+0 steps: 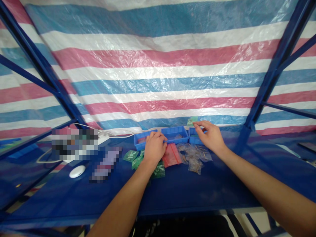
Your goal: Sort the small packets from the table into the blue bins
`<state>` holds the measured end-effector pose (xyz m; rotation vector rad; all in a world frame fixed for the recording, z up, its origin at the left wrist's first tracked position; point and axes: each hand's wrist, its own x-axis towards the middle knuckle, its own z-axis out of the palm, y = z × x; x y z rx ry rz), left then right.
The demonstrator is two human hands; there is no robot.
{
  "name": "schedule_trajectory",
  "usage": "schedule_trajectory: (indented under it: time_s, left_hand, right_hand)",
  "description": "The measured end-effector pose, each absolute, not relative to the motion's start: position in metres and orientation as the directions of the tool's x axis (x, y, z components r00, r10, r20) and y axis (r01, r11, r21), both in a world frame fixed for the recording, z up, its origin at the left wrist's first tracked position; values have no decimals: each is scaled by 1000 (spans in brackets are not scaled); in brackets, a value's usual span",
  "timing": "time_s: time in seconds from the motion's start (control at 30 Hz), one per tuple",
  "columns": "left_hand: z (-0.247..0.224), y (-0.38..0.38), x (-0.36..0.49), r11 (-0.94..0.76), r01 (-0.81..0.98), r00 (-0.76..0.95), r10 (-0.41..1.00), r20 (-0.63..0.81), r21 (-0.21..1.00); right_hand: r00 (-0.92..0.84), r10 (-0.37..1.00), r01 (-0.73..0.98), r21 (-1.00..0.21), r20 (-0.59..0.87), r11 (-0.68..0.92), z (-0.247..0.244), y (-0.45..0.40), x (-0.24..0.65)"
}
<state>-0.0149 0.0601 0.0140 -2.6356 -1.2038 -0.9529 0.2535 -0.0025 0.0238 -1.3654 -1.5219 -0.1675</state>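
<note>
My right hand (208, 135) pinches a small green plastic bag (192, 120) between thumb and fingertips. It is raised above the right blue bin (196, 140). My left hand (155, 147) is bent over the walls where the left blue bin (138, 144) meets the middle blue bin (181, 139), fingers curled on the edge. A red plastic bag (172, 155) lies flat beside that hand. Several green bags (130, 155) with small pale pieces spread around and partly under my left wrist. Right of the red bag is a pile of clear bags (195, 153) holding small brownish pieces.
The blue table (197, 194) stands against a striped plastic sheet (158, 75). Blue metal posts (269, 72) frame both sides. To the left lie a white round object (77, 171), a blurred-out flat item (106, 164), and cables (118, 132).
</note>
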Motion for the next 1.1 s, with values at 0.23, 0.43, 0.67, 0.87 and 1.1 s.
schedule_trajectory:
  time_s: [0.23, 0.43, 0.67, 0.87, 1.1]
  left_hand:
    - [12, 62, -15, -692, 703, 506, 648, 569, 164]
    - [14, 54, -15, -699, 689, 494, 647, 580, 193]
    - [20, 36, -14, -761, 602, 537, 609, 583, 240]
    - [21, 25, -11, -818, 512, 673, 572, 468, 263]
    - [21, 14, -10, -857, 452, 748, 515, 418, 248]
  right_hand:
    - [196, 842, 910, -414, 502, 35, 22, 6, 282]
    - [72, 912, 906, -410, 403, 109, 17, 8, 285]
    - [64, 877, 969, -241, 476, 61, 12, 9, 286]
    - [-21, 796, 956, -221, 605, 194, 16, 7, 278]
    - [-152, 758, 860, -294, 634, 418, 28, -5, 255]
